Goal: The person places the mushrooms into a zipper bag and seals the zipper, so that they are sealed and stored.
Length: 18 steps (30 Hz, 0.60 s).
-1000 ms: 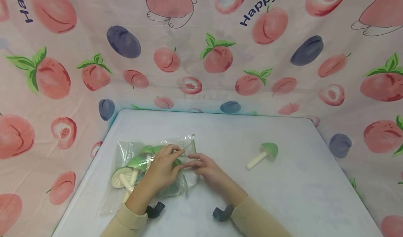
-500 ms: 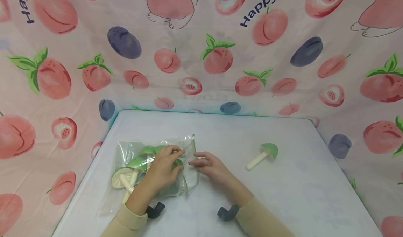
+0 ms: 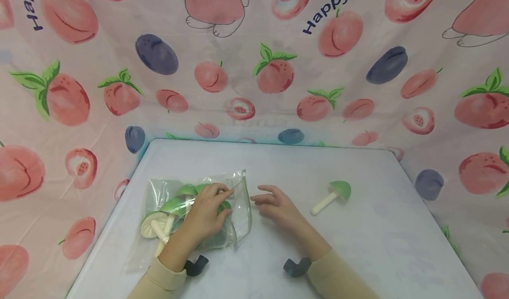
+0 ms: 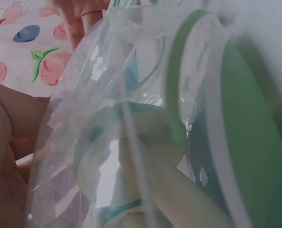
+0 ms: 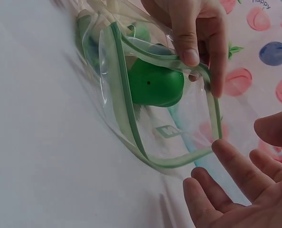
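My left hand [image 3: 207,210] grips the upper edge of a clear zip bag [image 3: 242,217] on the left half of the table. Inside lie several toy mushrooms [image 3: 172,205] with green caps and cream stems, partly hidden by that hand. In the right wrist view, the bag's green-edged mouth [image 5: 179,160] gapes, and a bright green rounded thing [image 5: 155,84] shows within. My right hand [image 3: 280,206] is just right of the mouth, fingers spread and holding nothing. Farther right, a loose toy mushroom [image 3: 339,189] lies with its stem toward me.
The white table [image 3: 377,246] has a fruit-print cloth [image 3: 246,60] behind it and at both sides. Dark curved pieces [image 3: 196,265] stick out at both wrists, near the beige sleeves [image 3: 338,272].
My right hand has drawn back to the right, from the bag's mouth to just outside it. The left hand stays on the bag, and the loose mushroom has not moved.
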Each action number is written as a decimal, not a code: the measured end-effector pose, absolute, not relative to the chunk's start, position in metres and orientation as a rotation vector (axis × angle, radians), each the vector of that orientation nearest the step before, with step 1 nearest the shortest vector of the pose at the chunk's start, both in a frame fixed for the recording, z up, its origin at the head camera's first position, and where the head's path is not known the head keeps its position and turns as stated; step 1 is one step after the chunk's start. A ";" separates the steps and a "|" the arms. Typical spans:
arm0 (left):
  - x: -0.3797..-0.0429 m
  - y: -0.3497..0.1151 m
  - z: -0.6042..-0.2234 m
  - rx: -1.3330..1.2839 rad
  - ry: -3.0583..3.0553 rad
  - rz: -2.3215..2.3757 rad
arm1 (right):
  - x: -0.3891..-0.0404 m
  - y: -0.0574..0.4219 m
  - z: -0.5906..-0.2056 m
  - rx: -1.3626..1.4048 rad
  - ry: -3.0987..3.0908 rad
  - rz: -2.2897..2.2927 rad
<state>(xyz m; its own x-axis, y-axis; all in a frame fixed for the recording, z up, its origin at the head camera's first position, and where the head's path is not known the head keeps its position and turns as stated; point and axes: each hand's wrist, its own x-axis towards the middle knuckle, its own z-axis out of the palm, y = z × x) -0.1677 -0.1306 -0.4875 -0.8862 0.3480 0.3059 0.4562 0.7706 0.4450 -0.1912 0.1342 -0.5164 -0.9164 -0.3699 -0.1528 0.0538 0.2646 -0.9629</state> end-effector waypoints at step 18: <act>-0.168 -0.131 -0.488 -0.615 -2.776 -0.780 | -0.193 0.168 -0.511 -0.250 2.132 -1.853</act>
